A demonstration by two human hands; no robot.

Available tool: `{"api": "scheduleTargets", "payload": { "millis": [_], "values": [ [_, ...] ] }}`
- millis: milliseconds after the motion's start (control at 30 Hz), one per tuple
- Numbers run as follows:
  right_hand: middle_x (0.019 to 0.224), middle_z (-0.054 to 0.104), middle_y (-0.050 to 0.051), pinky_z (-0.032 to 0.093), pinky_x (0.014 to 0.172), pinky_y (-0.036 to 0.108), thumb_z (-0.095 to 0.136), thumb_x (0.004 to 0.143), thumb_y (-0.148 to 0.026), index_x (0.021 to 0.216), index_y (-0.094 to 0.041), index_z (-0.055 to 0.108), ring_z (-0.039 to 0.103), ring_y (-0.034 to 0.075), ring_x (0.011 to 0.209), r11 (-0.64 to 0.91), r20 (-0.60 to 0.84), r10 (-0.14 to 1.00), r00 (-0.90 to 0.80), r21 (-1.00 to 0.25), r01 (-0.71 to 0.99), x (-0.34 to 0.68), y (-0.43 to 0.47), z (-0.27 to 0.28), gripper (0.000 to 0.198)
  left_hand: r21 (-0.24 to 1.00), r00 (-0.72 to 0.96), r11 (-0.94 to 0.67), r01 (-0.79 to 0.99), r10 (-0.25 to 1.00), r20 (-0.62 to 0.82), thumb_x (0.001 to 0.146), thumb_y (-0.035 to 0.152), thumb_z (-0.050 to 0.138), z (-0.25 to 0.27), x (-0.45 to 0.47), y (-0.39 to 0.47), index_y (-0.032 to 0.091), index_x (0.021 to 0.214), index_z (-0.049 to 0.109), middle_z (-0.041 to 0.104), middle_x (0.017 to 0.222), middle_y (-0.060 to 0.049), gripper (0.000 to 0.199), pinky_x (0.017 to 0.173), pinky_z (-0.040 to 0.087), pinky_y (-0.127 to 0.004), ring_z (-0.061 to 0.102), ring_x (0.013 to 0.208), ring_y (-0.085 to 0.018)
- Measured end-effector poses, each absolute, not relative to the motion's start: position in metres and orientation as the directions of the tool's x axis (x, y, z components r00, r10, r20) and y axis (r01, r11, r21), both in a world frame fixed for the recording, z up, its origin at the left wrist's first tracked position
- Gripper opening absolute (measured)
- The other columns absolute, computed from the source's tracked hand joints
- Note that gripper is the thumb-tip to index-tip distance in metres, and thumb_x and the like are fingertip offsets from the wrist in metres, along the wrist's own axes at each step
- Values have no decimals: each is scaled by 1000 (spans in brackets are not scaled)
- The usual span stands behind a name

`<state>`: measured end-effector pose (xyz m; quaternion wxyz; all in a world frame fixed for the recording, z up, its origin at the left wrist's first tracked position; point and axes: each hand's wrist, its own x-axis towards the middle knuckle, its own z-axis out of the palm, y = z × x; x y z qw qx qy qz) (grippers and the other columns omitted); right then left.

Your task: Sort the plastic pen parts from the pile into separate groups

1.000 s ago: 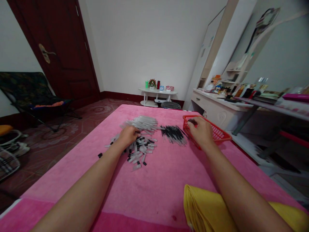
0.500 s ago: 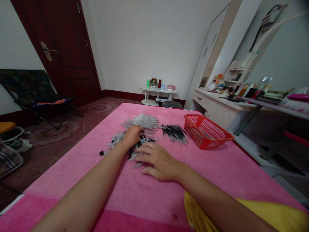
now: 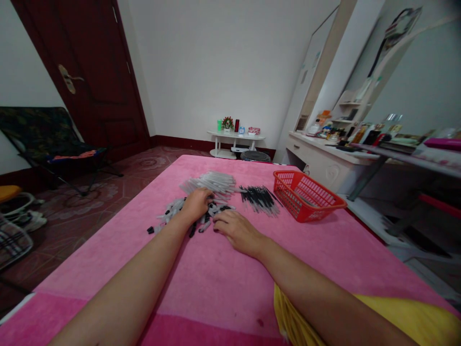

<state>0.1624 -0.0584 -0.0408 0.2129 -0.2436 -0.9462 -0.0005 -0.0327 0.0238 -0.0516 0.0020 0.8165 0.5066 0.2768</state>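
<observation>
A loose heap of pen caps (image 3: pixel 173 207), whitish and black, lies on a pink cloth (image 3: pixel 201 283). My left hand (image 3: pixel 197 205) rests over its middle with curled fingers; what they grip, if anything, is hidden. At the heap's right edge is my right hand (image 3: pixel 236 231), palm down, its bent fingers slightly apart and no held thing visible. Just behind the left hand lie many pale pen barrels (image 3: pixel 216 180), roughly side by side. To their right is a bundle of thin black pen refills (image 3: pixel 260 198) with pale ends.
A red plastic basket (image 3: pixel 306 199) stands right of the refills, with something pale inside. Yellow fabric (image 3: pixel 403 315) lies at the lower right. Beyond the cloth are a small white table (image 3: pixel 236 137), a folding chair (image 3: pixel 54 139) and a crowded dressing table (image 3: pixel 329 158).
My right hand has drawn in its spread fingers and moved off the near part of the heap, baring several caps. My left hand stays nearly in place.
</observation>
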Motion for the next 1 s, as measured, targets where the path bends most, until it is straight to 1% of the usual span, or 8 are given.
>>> {"api": "scheduleTargets", "payload": {
  "millis": [133, 267, 367, 467, 567, 667, 867, 1000],
  "values": [
    [108, 62, 7, 38, 93, 35, 51, 88, -15, 95, -18, 64, 51, 17, 105, 851, 437, 517, -736, -168, 498, 172, -56, -38, 14, 285, 330, -481, 829, 833, 445, 77, 13, 54, -48, -31, 21, 18, 89, 68, 66, 90, -8, 19, 78, 45, -28, 60, 87, -20],
    [109, 62, 7, 38, 92, 36, 59, 84, -26, 97, -19, 64, 52, 19, 105, 824, 508, 559, -655, -260, 503, 176, -61, -30, 16, 301, 320, -477, 826, 835, 447, 77, 13, 54, -44, -30, 19, 18, 88, 67, 65, 89, -8, 18, 78, 45, -28, 60, 87, -20],
    [99, 63, 7, 40, 86, 33, 54, 87, -25, 96, -18, 63, 54, 18, 96, 717, 592, 665, -455, -335, 611, 182, -59, -28, 15, 309, 329, -499, 810, 822, 464, 77, 12, 53, -42, -30, 17, 17, 87, 66, 65, 90, -8, 17, 80, 45, -29, 59, 89, -21],
    [90, 62, 6, 40, 81, 29, 50, 87, -19, 92, -18, 63, 56, 18, 90, 528, 598, 764, -240, -368, 765, 196, -48, -32, 15, 311, 341, -526, 792, 803, 490, 76, 10, 53, -41, -30, 16, 17, 87, 66, 64, 91, -8, 18, 81, 44, -30, 58, 90, -21],
    [91, 63, 5, 40, 76, 25, 49, 85, -18, 92, -19, 63, 57, 17, 86, 357, 538, 835, -119, -364, 860, 211, -37, -37, 16, 308, 344, -548, 778, 781, 521, 76, 10, 53, -40, -30, 16, 17, 86, 65, 64, 91, -8, 17, 82, 44, -31, 58, 91, -22],
    [95, 64, 5, 39, 72, 23, 47, 86, -21, 94, -21, 64, 59, 15, 85, 231, 466, 884, -45, -350, 908, 216, -30, -39, 18, 300, 350, -566, 768, 763, 543, 78, 11, 52, -38, -29, 16, 18, 87, 65, 63, 92, -8, 17, 80, 44, -31, 58, 91, -22],
    [91, 68, 5, 41, 68, 25, 50, 85, -33, 91, -21, 64, 63, 18, 84, 112, 380, 925, -28, -201, 973, 201, -27, -33, 19, 248, 366, -571, 782, 744, 559, 80, 12, 51, -31, -28, 12, 18, 91, 64, 64, 91, -8, 18, 81, 43, -34, 57, 88, -22],
    [89, 69, 10, 44, 67, 28, 55, 81, -40, 91, -17, 65, 65, 22, 81, 62, 354, 935, -19, -112, 992, 192, -27, -30, 27, 218, 359, -602, 768, 688, 631, 81, 10, 47, -24, -25, 3, 18, 99, 64, 64, 95, -8, 26, 85, 42, -35, 55, 93, -22]
  ]
}}
